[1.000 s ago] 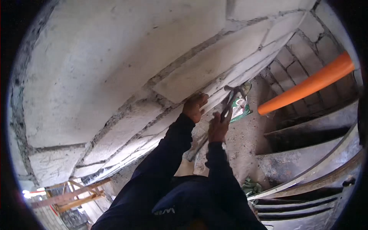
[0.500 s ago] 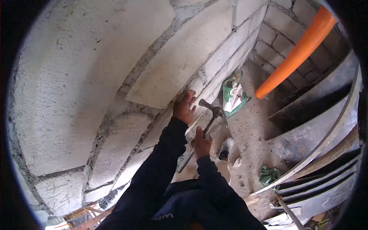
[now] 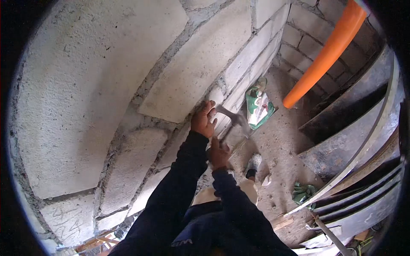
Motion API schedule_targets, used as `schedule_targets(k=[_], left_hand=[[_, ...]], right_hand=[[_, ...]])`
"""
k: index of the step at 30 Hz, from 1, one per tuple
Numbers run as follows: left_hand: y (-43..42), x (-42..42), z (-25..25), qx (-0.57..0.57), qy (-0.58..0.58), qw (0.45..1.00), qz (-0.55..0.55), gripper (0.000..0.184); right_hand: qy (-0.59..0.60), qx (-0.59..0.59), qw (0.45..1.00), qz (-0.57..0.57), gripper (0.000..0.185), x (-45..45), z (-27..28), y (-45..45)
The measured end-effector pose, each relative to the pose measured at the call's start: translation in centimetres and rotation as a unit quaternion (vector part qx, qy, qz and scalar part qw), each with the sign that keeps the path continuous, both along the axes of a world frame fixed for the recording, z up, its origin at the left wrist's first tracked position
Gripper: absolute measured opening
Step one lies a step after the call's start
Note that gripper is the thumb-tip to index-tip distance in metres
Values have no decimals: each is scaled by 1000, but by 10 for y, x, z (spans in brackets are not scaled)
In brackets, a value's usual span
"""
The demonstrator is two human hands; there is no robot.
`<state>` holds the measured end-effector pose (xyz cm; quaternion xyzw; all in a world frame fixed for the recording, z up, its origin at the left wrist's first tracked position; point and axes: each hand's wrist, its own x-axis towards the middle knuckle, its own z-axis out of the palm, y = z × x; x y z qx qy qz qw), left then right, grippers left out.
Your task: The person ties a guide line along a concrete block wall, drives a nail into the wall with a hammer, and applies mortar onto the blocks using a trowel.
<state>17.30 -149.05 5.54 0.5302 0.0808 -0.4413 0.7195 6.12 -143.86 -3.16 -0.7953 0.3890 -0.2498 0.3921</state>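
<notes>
A wall of pale blocks (image 3: 85,85) takes up the person's left side, rough-faced, with grey mortar joints (image 3: 164,62) running between the courses; below it lies a dusty, pitted floor (image 3: 277,158), strewn with crumbs and chips, and a second block wall (image 3: 309,45) closes off the far end.

Over on the person's right stand dark, curved metal panels (image 3: 333,153), their long edges bounding the floor; an orange pipe (image 3: 326,55) slants in from above, its lower end well apart from both hands; a green and white bag (image 3: 259,106) lies close to the foot of the wall, a crumpled green cloth (image 3: 302,193) near the panels; between wall and panels there's a bare strip of floor, with one shoe (image 3: 254,162) planted on it.

The right grip (image 3: 218,153) is closed round the handle of a hammer (image 3: 240,121); the hammer's head, blurred, sits beyond that fist, one end just beside the left grip (image 3: 204,118); that one is up at a mortar joint, fingers bent, and I can't tell whether they pinch anything.

Half a second ago the hammer's head stood clear of the left fingers; now it has closed in on them, while bag and cloth lie as they did.
</notes>
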Motion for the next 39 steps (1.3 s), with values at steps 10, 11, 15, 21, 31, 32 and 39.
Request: schedule_targets(k=[10, 11, 15, 21, 31, 32, 39], left_hand=[[1, 1, -2, -2, 17, 1000, 5, 43], [-1, 2, -1, -3, 19, 1000, 2, 45], [5, 8, -16, -24, -5, 999, -37, 38], [3, 1, -2, -39, 22, 999, 10, 38], [3, -8, -11, -99, 23, 993, 58, 41], [2, -8, -13, -99, 33, 993, 61, 41], [20, -15, -18, -151, 41, 986, 64, 38]], right_hand=[[18, -44, 998, 35, 43, -9, 11, -12], [-13, -84, 995, 44, 42, -8, 17, -20], [85, 2, 992, 95, 33, -45, -25, -35], [260, -176, 939, 141, 40, -176, -69, -71], [29, 318, 893, -318, 32, -247, -73, -162], [32, 306, 901, -307, 33, -248, -69, -170], [213, 74, 971, -77, 40, -283, -80, -200]])
